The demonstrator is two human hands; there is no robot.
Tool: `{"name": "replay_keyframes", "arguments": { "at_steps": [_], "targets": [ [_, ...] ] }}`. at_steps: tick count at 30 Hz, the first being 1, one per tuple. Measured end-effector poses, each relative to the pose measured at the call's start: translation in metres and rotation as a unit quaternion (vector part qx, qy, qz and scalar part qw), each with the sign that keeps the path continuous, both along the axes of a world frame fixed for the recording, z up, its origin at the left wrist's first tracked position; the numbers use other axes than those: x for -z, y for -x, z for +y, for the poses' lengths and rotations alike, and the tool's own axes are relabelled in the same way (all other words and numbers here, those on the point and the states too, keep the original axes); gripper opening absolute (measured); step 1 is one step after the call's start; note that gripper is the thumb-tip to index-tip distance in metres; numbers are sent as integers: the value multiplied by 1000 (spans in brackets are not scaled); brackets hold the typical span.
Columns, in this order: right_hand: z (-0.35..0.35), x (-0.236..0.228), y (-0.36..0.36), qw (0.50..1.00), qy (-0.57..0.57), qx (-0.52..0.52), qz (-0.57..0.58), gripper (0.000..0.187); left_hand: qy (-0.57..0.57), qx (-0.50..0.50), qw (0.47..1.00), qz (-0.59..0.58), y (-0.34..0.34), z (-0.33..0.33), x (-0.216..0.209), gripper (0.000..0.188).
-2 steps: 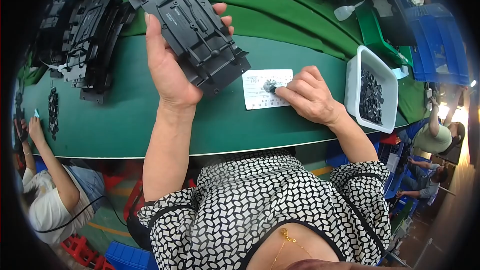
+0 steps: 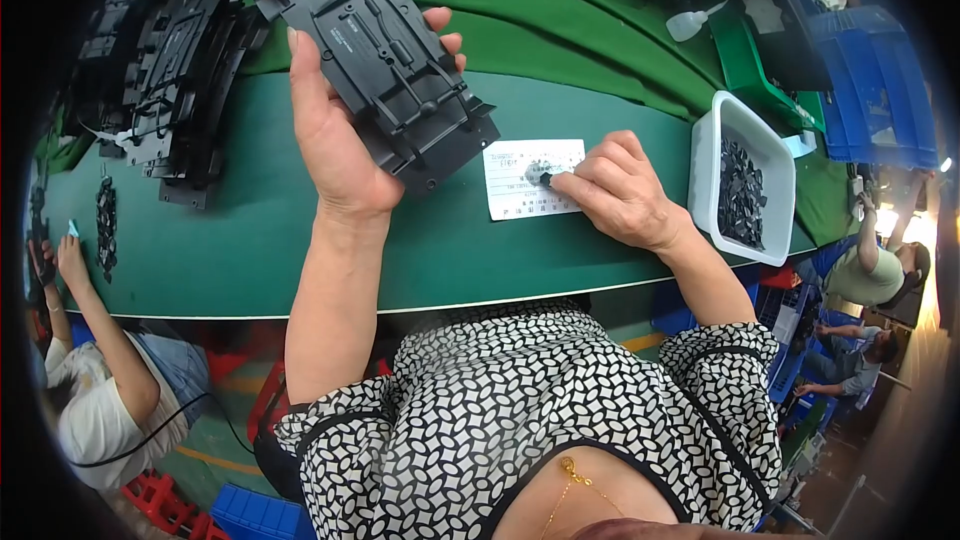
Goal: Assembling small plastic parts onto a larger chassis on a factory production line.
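Observation:
My left hand (image 2: 340,140) is wrapped round a long black moulded plastic part (image 2: 395,65), raised and tilted above the green table. Ribs, screw holes and raised channels cover its upward face; its far end reaches the picture's top. To the right, my right hand (image 2: 625,190) is closed in a pinch on a small black piece (image 2: 546,179). That piece is over a greyish smear (image 2: 536,168) on a white printed paper sheet (image 2: 508,202) lying on the table. Whether the piece touches the smear I cannot tell.
A white bin (image 2: 706,175) of small black pieces (image 2: 740,195) stands right of my right hand. Stacked black plastic parts (image 2: 185,70) are at the left, near a pile of black pieces (image 2: 106,225). Green cloth (image 2: 560,35) lies behind. A co-worker's arm (image 2: 105,340) rests at the left edge.
The small black piece in my right fingers has shifted very slightly over the grey smear. My left hand and the black plastic part look almost the same.

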State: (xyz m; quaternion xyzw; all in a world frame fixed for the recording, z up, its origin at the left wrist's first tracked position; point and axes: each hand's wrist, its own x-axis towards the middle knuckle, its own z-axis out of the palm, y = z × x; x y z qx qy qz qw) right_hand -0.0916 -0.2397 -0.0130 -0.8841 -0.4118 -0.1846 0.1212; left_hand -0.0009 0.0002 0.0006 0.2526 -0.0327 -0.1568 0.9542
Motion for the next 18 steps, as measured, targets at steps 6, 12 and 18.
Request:
{"name": "replay_keyframes", "arguments": {
  "at_steps": [6,12,18],
  "targets": [
    [10,-11,4,949,-178,166,200,12,-9,7,1000,-14,1,1,6,73],
    [19,-25,-6,850,-220,289,381,12,-2,0,1000,4,-2,-1,3,68],
    [20,-25,-10,875,-198,270,349,10,4,16,1000,12,-5,-4,-4,72]
  ]
}}
